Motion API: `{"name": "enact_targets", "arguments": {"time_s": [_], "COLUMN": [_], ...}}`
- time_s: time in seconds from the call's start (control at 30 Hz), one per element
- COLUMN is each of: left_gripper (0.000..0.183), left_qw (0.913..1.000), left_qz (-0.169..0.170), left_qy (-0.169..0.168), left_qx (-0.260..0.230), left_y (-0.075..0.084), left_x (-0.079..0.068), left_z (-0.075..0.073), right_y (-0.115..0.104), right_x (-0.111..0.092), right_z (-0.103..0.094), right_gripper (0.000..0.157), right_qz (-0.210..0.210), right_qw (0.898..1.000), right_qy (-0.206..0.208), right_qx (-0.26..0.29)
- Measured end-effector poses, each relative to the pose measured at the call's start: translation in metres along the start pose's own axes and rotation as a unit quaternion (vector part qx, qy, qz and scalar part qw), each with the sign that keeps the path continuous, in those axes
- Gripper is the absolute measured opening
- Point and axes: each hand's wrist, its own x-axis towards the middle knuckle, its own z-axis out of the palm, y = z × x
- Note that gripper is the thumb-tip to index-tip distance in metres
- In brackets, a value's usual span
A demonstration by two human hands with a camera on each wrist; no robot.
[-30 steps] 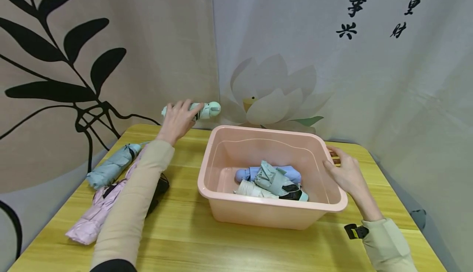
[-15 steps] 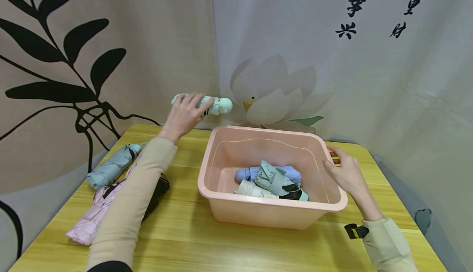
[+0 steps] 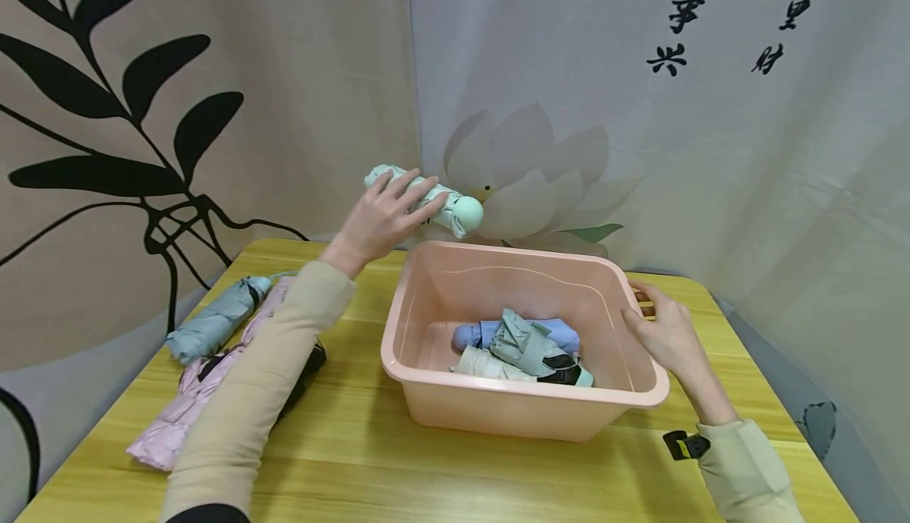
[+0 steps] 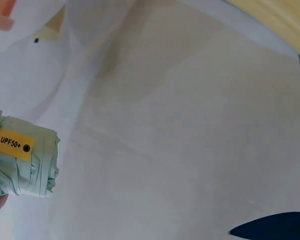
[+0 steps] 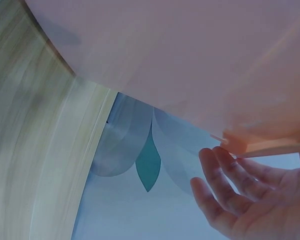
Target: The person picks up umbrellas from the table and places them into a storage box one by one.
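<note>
In the head view my left hand (image 3: pixel 387 215) grips a mint-green folded umbrella (image 3: pixel 455 211) in the air, just behind the pink plastic tub's back left corner. Its rounded end points right and down. The left wrist view catches the other end of this umbrella (image 4: pixel 27 160), with a yellow UPF50+ tag. My right hand (image 3: pixel 661 325) holds the rim of the pink plastic tub (image 3: pixel 512 412) on its right side; the right wrist view has its fingers (image 5: pixel 225 185) bent under that rim. Inside lie a blue umbrella (image 3: pixel 469 336), a grey-green one (image 3: pixel 522 343) and a whitish one (image 3: pixel 486 365).
On the table's left side lie a light-blue folded umbrella (image 3: pixel 216 321) and a pink-lilac one (image 3: pixel 167 428), partly behind my left forearm. A black item (image 3: pixel 309 369) shows past that forearm. A printed curtain (image 3: pixel 320 96) hangs behind the wooden table (image 3: pixel 355 460).
My left hand has carried the mint-green umbrella right and slightly up, toward the tub, and its rounded end has tipped downward. The right hand and the tub have stayed in place.
</note>
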Motion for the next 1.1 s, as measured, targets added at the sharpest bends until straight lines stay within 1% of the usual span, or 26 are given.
{"name": "enact_targets", "arguments": {"time_s": [0.23,0.43,0.63,0.83,0.97,1.1], "left_gripper": [0.039,0.039,0.041,0.041,0.042,0.041], "left_qw": [0.9979,0.9943,0.9898,0.9834,0.9781,0.9709], "left_qz": [0.051,0.088,0.128,0.163,0.194,0.228], "left_qy": [0.041,0.059,0.062,0.077,0.070,0.069], "left_qx": [-0.003,-0.010,-0.002,-0.021,-0.023,-0.018], "left_y": [0.011,0.025,0.042,0.062,0.074,0.085], "left_x": [0.019,0.035,0.049,0.062,0.070,0.078], "left_z": [-0.007,-0.012,-0.014,-0.012,-0.011,-0.009], "right_y": [0.000,-0.001,-0.001,-0.002,-0.003,-0.004], "right_x": [0.000,0.000,-0.001,-0.002,-0.003,-0.003], "right_z": [0.000,0.000,0.000,0.000,0.001,0.001], "right_gripper": [0.053,0.054,0.053,0.053,0.051,0.050], "right_qz": [0.008,0.012,0.011,0.008,-0.005,-0.005], "right_qw": [1.000,1.000,1.000,1.000,1.000,1.000], "right_qy": [-0.006,-0.005,-0.003,0.000,0.009,0.012], "right_qx": [0.001,0.000,0.002,0.003,0.003,0.001]}}
